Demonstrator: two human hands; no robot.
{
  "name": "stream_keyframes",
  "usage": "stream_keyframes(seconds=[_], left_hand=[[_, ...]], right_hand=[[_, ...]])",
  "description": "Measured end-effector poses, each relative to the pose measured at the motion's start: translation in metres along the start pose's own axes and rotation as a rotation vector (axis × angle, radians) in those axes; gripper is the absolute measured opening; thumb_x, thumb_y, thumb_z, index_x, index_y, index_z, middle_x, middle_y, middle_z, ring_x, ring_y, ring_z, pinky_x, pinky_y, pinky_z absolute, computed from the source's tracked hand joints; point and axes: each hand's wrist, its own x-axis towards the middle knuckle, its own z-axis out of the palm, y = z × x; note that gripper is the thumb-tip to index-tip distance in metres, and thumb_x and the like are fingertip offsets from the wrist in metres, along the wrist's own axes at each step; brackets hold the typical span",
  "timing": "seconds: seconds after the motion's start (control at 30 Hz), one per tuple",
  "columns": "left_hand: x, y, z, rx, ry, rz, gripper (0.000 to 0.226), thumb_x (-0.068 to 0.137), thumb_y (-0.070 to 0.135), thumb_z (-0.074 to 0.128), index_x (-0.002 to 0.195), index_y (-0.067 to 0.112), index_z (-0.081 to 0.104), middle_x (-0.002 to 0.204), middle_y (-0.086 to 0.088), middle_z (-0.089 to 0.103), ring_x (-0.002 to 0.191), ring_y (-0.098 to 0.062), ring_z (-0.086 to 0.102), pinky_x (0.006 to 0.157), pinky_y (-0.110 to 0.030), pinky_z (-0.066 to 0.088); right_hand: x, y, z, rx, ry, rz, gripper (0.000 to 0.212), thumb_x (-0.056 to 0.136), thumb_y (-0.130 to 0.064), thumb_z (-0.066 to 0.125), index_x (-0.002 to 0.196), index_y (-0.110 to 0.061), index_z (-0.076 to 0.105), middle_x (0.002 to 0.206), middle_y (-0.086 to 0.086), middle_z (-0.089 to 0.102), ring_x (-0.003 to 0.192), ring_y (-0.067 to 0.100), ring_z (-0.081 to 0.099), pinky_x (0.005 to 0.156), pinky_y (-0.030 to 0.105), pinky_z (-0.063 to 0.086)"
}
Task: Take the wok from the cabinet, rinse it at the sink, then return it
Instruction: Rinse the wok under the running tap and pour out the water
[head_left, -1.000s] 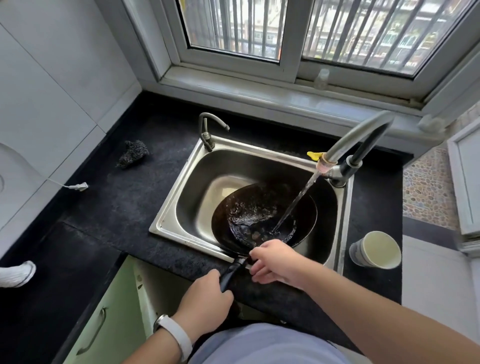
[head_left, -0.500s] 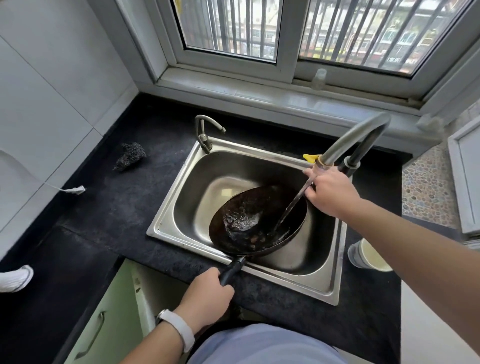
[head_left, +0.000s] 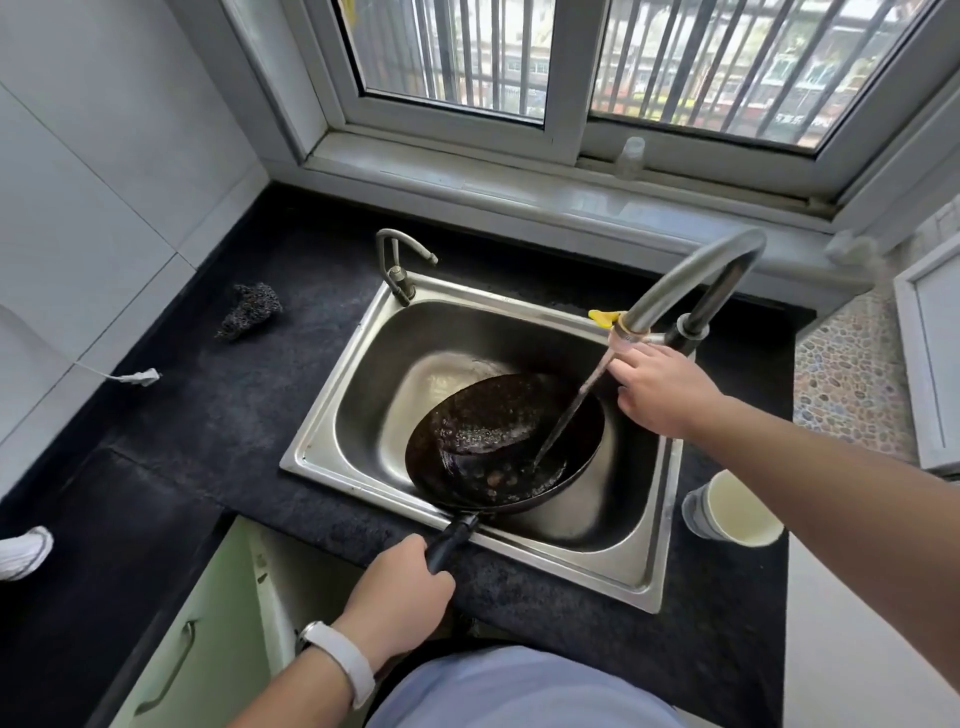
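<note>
A black wok (head_left: 498, 441) sits tilted in the steel sink (head_left: 322, 415), with its rim against the front edge. My left hand (head_left: 395, 597), with a white wristband, grips the wok's black handle (head_left: 452, 538) over the counter edge. A thin stream of water (head_left: 571, 410) falls from the tall curved faucet (head_left: 691, 270) into the right side of the wok, and water bubbles inside it. My right hand (head_left: 665, 389) lies palm down at the faucet's base, just under the spout tip. The lever is hidden beneath it.
A small second tap (head_left: 397, 260) stands at the sink's back left corner. A dark scouring pad (head_left: 249, 309) and a white plug (head_left: 137, 376) lie on the black counter at left. A paper cup (head_left: 737, 509) stands right of the sink. A green cabinet door (head_left: 197, 639) hangs open below.
My right hand has left the wok's near rim and gone up to the faucet's base. The wok has tilted and shifted slightly left. My left hand has kept its grip.
</note>
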Motion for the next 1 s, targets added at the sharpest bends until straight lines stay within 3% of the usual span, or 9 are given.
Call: stream_keyframes(seconds=[0.13,0.5,0.7,0.8,0.9,1.0], left_hand=[[-0.001,0.0,0.001,0.005,0.01,-0.002,0.014,0.084,0.03,0.056,0.085,0.016,0.053,0.08,-0.002,0.063,0.071,-0.022,0.06,0.055,-0.032,0.041],[0.001,0.005,0.009,0.001,0.001,0.006,0.013,0.086,0.026,0.055,0.083,0.015,0.05,0.081,-0.004,0.06,0.065,-0.02,0.054,0.055,-0.032,0.04],[0.002,0.004,0.011,-0.066,-0.007,-0.013,0.013,0.086,0.024,0.057,0.083,0.013,0.052,0.082,-0.006,0.06,0.065,-0.02,0.053,0.055,-0.03,0.039],[0.002,0.005,0.013,-0.052,0.002,-0.011,0.012,0.087,0.025,0.057,0.085,0.014,0.053,0.083,-0.005,0.06,0.068,-0.02,0.055,0.055,-0.03,0.039],[0.002,0.006,0.012,-0.047,-0.005,-0.015,0.011,0.086,0.026,0.057,0.087,0.016,0.053,0.084,-0.004,0.061,0.07,-0.02,0.057,0.055,-0.031,0.04],[0.002,0.006,0.012,-0.056,-0.002,-0.021,0.012,0.085,0.027,0.057,0.086,0.015,0.053,0.084,-0.005,0.061,0.068,-0.021,0.056,0.055,-0.032,0.041]], right_hand=[[-0.005,0.01,0.005,0.001,-0.031,-0.023,0.035,0.077,-0.02,0.055,0.106,-0.003,0.066,0.128,0.018,0.064,0.125,0.037,0.056,0.106,0.046,0.044],[-0.022,0.022,-0.004,-0.053,-0.075,0.027,0.039,0.079,-0.024,0.062,0.117,-0.015,0.066,0.138,0.005,0.06,0.133,0.032,0.05,0.106,0.047,0.042],[-0.023,0.012,-0.005,0.06,-0.11,0.103,0.056,0.088,-0.043,0.055,0.138,-0.019,0.053,0.156,0.003,0.038,0.148,0.024,0.025,0.119,0.043,0.023],[-0.035,0.001,-0.007,0.155,-0.019,0.1,0.057,0.087,-0.041,0.059,0.138,-0.016,0.053,0.153,0.007,0.043,0.145,0.027,0.032,0.118,0.043,0.026],[-0.046,-0.02,-0.014,0.244,0.056,0.083,0.048,0.086,-0.034,0.063,0.127,-0.01,0.062,0.14,0.012,0.056,0.132,0.031,0.049,0.111,0.043,0.038],[-0.059,-0.059,-0.024,0.437,-0.012,0.086,0.041,0.09,-0.031,0.059,0.125,-0.01,0.063,0.129,0.005,0.061,0.119,0.024,0.057,0.102,0.038,0.046]])
